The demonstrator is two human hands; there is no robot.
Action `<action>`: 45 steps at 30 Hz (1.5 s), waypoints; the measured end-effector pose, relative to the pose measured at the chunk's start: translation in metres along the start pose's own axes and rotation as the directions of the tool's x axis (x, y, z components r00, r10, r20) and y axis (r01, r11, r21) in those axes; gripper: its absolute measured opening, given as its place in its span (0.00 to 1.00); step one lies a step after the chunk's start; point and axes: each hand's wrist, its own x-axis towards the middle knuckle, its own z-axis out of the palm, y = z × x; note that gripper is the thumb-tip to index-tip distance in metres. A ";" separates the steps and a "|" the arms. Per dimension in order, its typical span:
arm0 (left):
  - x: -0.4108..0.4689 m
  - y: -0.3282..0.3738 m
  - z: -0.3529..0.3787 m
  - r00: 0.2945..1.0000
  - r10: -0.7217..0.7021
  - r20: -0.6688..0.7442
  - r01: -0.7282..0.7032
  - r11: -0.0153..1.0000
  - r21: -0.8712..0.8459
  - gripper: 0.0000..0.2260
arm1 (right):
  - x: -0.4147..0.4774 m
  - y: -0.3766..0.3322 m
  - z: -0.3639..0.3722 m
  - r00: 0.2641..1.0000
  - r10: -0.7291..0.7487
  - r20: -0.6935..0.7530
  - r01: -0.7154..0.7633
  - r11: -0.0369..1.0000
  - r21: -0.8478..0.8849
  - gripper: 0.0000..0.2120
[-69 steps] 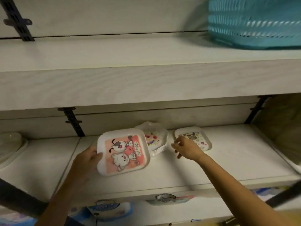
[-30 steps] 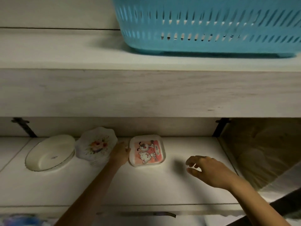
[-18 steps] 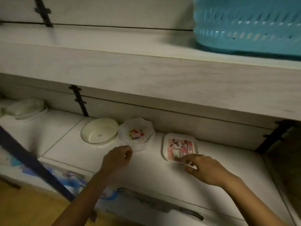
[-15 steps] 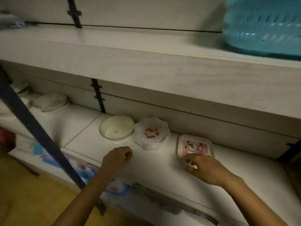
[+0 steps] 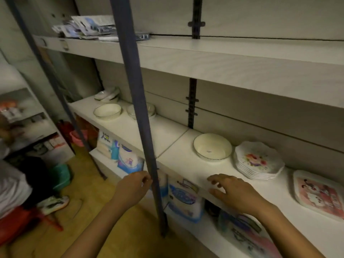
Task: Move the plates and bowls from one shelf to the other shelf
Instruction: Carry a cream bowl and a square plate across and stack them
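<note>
On the right section of the middle shelf [image 5: 186, 164] sit a cream bowl [image 5: 212, 147], a stack of scalloped floral plates [image 5: 259, 161] and a square pink cartoon plate [image 5: 319, 194] at the far right. The left section holds another cream bowl [image 5: 107, 110], a bowl stack [image 5: 151, 109] partly hidden behind a post, and white dishes [image 5: 108, 94] at the back. My right hand [image 5: 234, 194] hovers empty over the shelf's front edge, fingers spread. My left hand [image 5: 133, 187] is loosely curled beside the post, holding nothing.
A blue-grey upright post [image 5: 137, 108] runs in front of the shelf between my hands. Packaged goods [image 5: 184, 198] fill the shelf below. Papers [image 5: 89, 27] lie on the top shelf at the left. A seated person [image 5: 16, 183] is at the far left.
The view has swung left, showing the left shelf section. My right hand has left the pink cartoon plate and moved left along the front edge. My left hand has moved off the shelf to the post.
</note>
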 end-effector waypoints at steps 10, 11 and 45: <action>-0.001 -0.132 -0.064 1.000 -0.012 -0.010 0.012 0.999 0.038 0.09 | 0.076 -0.131 0.031 0.997 -0.062 -0.043 0.063 0.998 0.024 0.17; 0.001 -0.141 -0.068 1.000 -0.012 -0.017 0.012 0.999 0.044 0.10 | 0.082 -0.141 0.032 0.996 -0.074 -0.042 0.075 0.997 0.024 0.17; 0.320 -0.372 -0.149 0.996 0.081 0.035 -0.077 0.993 -0.093 0.09 | 0.424 -0.235 0.029 0.968 0.169 -0.188 -0.148 0.982 0.119 0.19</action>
